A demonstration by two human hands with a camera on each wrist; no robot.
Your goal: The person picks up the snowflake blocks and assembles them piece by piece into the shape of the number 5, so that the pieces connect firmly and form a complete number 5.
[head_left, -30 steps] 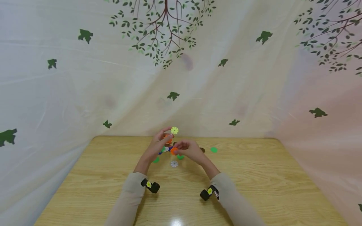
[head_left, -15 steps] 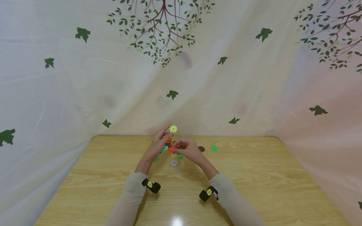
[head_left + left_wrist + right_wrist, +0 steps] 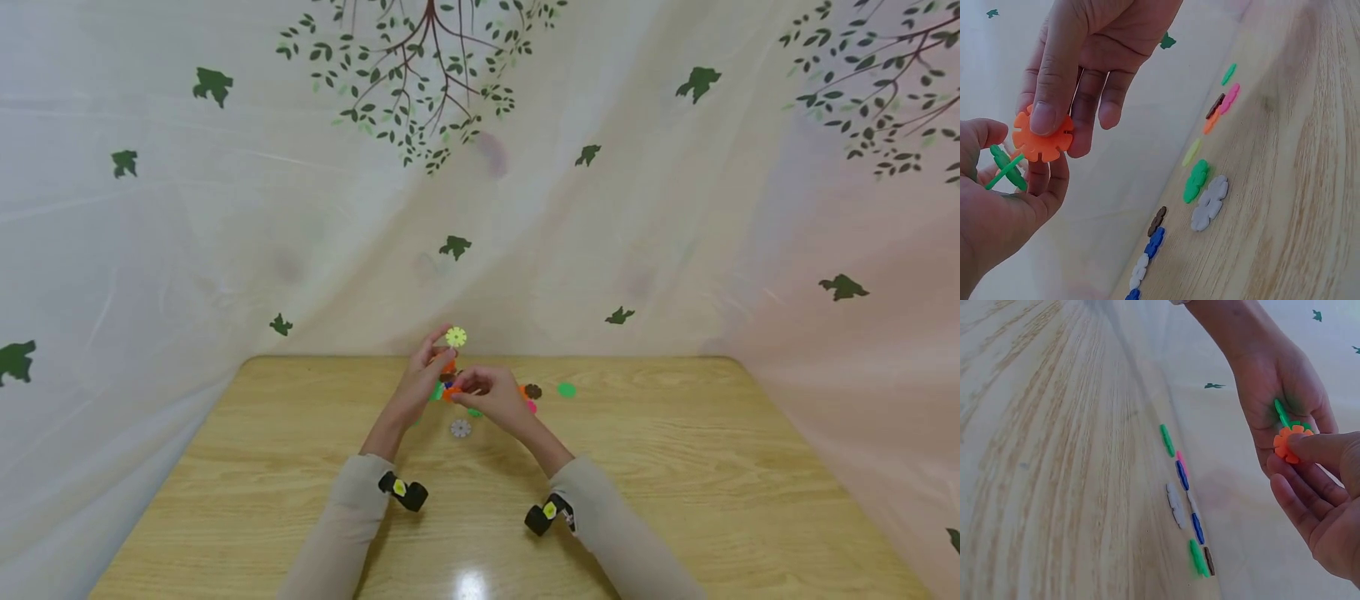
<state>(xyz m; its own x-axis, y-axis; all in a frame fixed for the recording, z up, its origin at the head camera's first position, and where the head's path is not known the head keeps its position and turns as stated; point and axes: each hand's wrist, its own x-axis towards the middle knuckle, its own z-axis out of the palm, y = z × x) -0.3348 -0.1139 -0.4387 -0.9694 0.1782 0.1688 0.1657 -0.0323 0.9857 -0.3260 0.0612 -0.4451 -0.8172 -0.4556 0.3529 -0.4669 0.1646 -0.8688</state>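
Observation:
My left hand (image 3: pixel 411 392) holds a cluster of joined plastic snowflake discs above the table. A yellow snowflake disc (image 3: pixel 456 337) stands at its top, with an orange one (image 3: pixel 446 362) below it. Green discs (image 3: pixel 1009 169) of the cluster sit between thumb and fingers in the left wrist view. My right hand (image 3: pixel 495 396) pinches another orange snowflake disc (image 3: pixel 1285 447) between thumb and forefinger, right at the green discs. The left fingertips lie close behind that orange disc (image 3: pixel 1054 150). Part of the cluster is hidden by the left palm.
Loose discs lie on the wooden table (image 3: pixel 675 467): grey (image 3: pixel 461 427), green (image 3: pixel 566 390), brown (image 3: pixel 533 391), pink (image 3: pixel 532 406). Blue (image 3: pixel 1155 241) and white ones (image 3: pixel 1139 269) lie in a row. A printed curtain (image 3: pixel 337 250) hangs behind the table.
My right hand has moved slightly left, bringing the orange disc closer to the left hand's cluster. Orange and pink discs now show beside the right hand. The head view has tilted down slightly.

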